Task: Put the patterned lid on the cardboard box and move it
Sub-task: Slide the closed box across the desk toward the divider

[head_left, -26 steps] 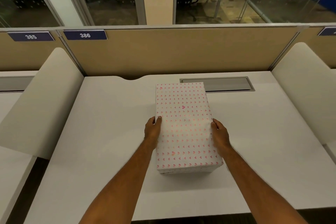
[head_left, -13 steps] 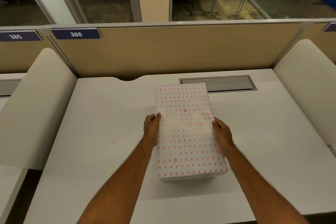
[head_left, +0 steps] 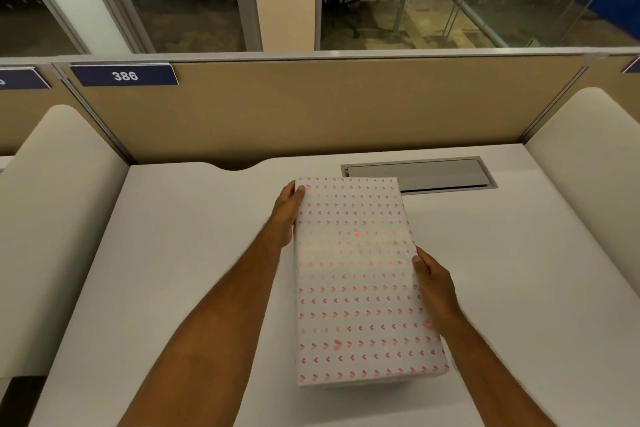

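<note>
Gripping stage: lid is on, so this looks like the move step. Left hand (head_left: 285,210) at 10 o'clock of the patterned lid (head_left: 360,281), fingers curled onto the far-left edge. Lid covers the cardboard box (head_left: 367,382) completely; only a sliver of the near side shows at 6 o'clock. Box sits mid tabletop (head_left: 180,253), far corner overlapping the grey cable hatch (head_left: 446,173). Right hand (head_left: 434,288) at 3 o'clock, fingers pressed against the long side. Next: squeeze evenly, hold below the lid rim, else the lid may lift alone.
</note>
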Tool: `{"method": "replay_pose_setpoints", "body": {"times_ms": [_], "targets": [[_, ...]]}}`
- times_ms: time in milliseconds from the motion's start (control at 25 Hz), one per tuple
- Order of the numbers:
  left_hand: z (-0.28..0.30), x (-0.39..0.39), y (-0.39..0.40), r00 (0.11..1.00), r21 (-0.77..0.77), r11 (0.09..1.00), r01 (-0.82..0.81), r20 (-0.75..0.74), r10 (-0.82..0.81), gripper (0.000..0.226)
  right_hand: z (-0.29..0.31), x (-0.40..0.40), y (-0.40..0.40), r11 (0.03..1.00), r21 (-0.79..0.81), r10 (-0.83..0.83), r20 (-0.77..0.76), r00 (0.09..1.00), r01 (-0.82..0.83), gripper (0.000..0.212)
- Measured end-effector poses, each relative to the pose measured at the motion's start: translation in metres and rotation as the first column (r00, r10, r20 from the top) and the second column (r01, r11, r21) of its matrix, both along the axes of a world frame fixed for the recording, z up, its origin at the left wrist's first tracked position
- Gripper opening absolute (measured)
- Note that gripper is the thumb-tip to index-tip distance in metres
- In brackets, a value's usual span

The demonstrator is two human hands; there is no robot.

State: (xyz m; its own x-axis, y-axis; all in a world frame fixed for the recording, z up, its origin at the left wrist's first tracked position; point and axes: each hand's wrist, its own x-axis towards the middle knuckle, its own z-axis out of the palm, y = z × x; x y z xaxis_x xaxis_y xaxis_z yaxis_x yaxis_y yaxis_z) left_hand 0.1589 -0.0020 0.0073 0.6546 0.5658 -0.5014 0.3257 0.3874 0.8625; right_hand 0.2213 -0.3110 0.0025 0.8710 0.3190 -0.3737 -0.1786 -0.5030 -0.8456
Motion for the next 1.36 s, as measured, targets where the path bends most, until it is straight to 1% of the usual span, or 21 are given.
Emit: {"method": "replay_pose_setpoints", "body": {"times_ms": [120,240,320,440,520,600,720,840,960,1040,1200,1360], "targets": [[-0.01,0.007,0.002,1.0,0.061,0.998,-0.002,-0.029,0.004,0.047,-0.003,-0.004,0.003,1.0,-0.003,-0.002,0.004,1.0,0.002,0.047],[-0.02,0.009,0.005,0.996,0.148,0.989,-0.027,-0.077,0.039,0.046,-0.008,-0.004,0.006,0.999,-0.037,0.005,0.044,0.999,-0.004,0.048],[-0.025,0.011,0.003,0.992,0.201,0.979,-0.02,-0.118,0.045,0.05,-0.014,-0.004,0.006,0.998,-0.061,0.015,0.074,0.997,-0.01,0.05],[-0.022,0.01,-0.005,0.991,0.272,0.962,-0.015,-0.124,0.05,0.054,-0.023,-0.007,0.004,0.995,-0.096,0.031,0.142,0.989,-0.018,0.055],[-0.022,0.008,-0.008,0.989,0.287,0.958,0.013,-0.142,0.029,0.059,-0.024,-0.008,0.005,0.992,-0.125,0.037,0.164,0.986,-0.016,0.056],[-0.026,-0.001,-0.014,0.987,0.282,0.958,0.058,-0.16,-0.012,0.069,-0.023,-0.008,0.005,0.99,-0.138,0.041,0.165,0.985,-0.018,0.056],[-0.03,-0.034,-0.039,0.992,0.231,0.971,0.065,-0.12,-0.038,0.079,-0.018,-0.009,0.005,0.992,-0.123,0.04,0.157,0.987,-0.021,0.053],[-0.028,-0.074,-0.071,0.998,0.147,0.989,0.025,-0.056,-0.017,0.074,-0.012,-0.009,0.005,0.994,-0.108,0.003,0.122,0.993,0.01,0.05],[-0.035,-0.107,-0.098,1.0,0.054,0.998,0.011,-0.017,-0.01,0.064,-0.007,-0.01,0.005,0.99,-0.095,-0.11,-0.015,0.994,0.108,0.05],[-0.035,-0.119,-0.11,1.0,0.023,1.0,0.003,-0.017,-0.003,0.064,-0.003,-0.01,0.004,0.988,-0.08,-0.139,-0.082,0.987,0.133,0.048],[-0.027,-0.116,-0.119,1.0,0.048,0.999,0.01,-0.029,-0.008,0.064,-0.002,-0.006,-0.005,0.992,-0.065,-0.111,-0.092,0.99,0.106,0.043],[-0.012,-0.081,-0.141,0.999,0.087,0.996,0.033,-0.029,-0.03,0.07,0.002,0.024,-0.028,0.993,-0.058,-0.106,-0.099,0.989,0.101,0.041]]}}
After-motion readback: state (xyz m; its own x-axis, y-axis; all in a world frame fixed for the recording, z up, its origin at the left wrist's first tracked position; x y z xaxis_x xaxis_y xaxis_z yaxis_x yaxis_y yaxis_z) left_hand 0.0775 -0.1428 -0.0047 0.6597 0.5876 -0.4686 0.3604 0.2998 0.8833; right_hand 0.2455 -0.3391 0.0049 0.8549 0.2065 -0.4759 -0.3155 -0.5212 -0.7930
